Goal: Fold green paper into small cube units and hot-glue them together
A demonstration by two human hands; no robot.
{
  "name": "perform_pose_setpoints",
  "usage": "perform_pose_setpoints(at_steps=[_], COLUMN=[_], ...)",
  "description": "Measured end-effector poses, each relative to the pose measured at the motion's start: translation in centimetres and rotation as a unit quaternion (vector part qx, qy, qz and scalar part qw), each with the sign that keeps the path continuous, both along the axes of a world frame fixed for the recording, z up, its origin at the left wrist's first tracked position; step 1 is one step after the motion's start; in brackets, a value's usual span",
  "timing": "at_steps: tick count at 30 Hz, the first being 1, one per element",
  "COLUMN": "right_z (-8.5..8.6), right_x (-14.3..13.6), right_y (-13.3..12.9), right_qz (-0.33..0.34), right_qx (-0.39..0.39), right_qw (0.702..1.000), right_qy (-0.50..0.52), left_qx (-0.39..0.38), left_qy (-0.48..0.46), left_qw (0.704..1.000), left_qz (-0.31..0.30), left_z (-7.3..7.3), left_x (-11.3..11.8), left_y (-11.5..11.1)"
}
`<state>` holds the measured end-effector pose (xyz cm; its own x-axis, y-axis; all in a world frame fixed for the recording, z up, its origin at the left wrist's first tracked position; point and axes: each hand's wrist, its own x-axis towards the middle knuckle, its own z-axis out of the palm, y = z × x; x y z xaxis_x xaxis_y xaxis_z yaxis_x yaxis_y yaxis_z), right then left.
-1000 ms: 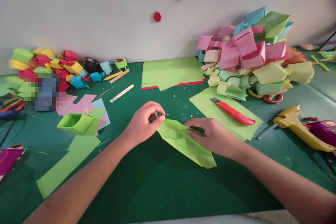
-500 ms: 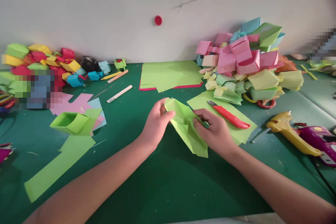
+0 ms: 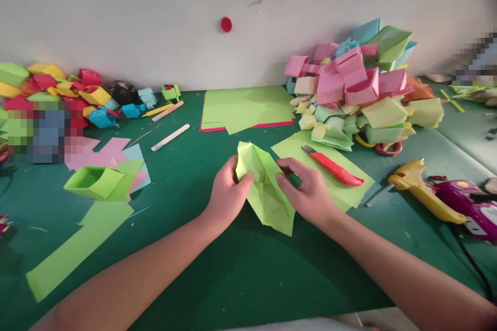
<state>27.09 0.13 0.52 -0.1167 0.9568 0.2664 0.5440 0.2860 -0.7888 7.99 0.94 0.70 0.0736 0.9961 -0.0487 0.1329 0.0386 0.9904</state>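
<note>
A creased sheet of light green paper (image 3: 267, 191) is held up over the middle of the green table. My left hand (image 3: 230, 189) pinches its left edge, thumb in front and fingers behind. On the opposite edge, my right hand (image 3: 306, 186) grips the paper between thumb and forefinger. Just right of that hand, a red utility knife (image 3: 336, 168) lies on flat green paper (image 3: 359, 194). A folded green paper box (image 3: 99, 182) and a long green strip (image 3: 73, 253) are on the left.
Stacked green sheets (image 3: 248, 106) lie by the wall. Colourful paper boxes (image 3: 93, 95) are heaped left, pink and pale ones (image 3: 349, 83) right. A yellow glue gun (image 3: 427, 191) with a cord, a purple tool (image 3: 469, 207) and a white stick (image 3: 170, 137) are also on the table.
The creased paper has turned a little and shows more of its front face. Both hands still hold it. The whole view has shifted slightly, with the surroundings moving left in the picture.
</note>
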Motion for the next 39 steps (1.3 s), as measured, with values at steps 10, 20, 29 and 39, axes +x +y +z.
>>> perform_pose_setpoints(at_steps=[10,20,29,39], right_z=[-0.2,-0.7,-0.4,0.1], right_x=[0.3,0.3,0.3,0.4], right_y=[0.4,0.3,0.4,0.2], right_qz=[0.017,0.044,0.045,0.120], right_qx=[-0.033,-0.057,-0.030,0.012], right_qw=[0.995,0.989,0.993,0.989], right_qy=[0.096,0.132,0.107,0.080], left_qx=[0.021,0.045,0.034,0.118], left_qy=[0.043,0.113,0.043,0.165], left_qw=[0.999,0.992,0.997,0.974], left_qz=[-0.009,-0.017,-0.063,-0.098], left_z=[0.4,0.2,0.0,0.7], left_x=[-0.8,-0.9,-1.1,-1.3], left_y=[0.4,0.7,0.4,0.1])
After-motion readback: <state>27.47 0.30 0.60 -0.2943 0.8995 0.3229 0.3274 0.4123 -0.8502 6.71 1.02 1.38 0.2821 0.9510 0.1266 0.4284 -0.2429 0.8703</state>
